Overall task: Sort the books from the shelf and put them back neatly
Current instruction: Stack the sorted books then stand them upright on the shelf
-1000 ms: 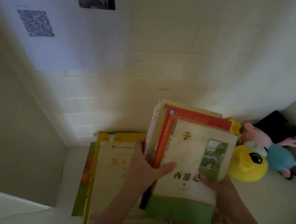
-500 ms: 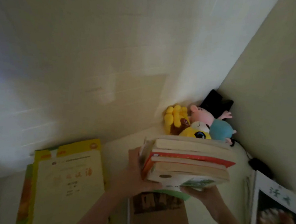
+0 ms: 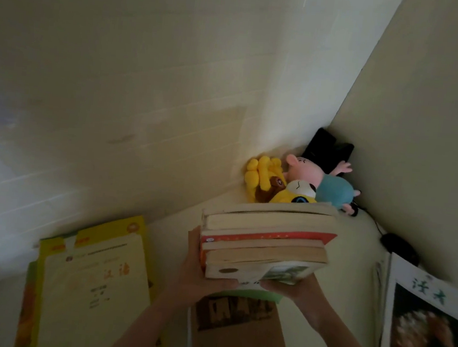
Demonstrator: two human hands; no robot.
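Observation:
I hold a stack of several books (image 3: 266, 240) upright in the air above the pale surface, page edges facing me. My left hand (image 3: 197, 271) grips its left side and lower corner. My right hand (image 3: 294, 289) supports it from below on the right. A brown-covered book (image 3: 237, 326) lies flat just under the stack. To the left lies a pile of yellow and cream books (image 3: 92, 280). At the right edge lies a white book with a dark picture (image 3: 429, 330).
Plush toys sit in the far corner: a yellow one (image 3: 267, 177), a pink and blue one (image 3: 323, 183), with a black object (image 3: 326, 149) behind. A black mouse-like object (image 3: 398, 245) with a cable lies by the right wall. Walls close in behind and right.
The stack has tipped from cover-facing to edge-on and been lifted up. The view swung right, away from the left pile, bringing the brown book and the white book into sight.

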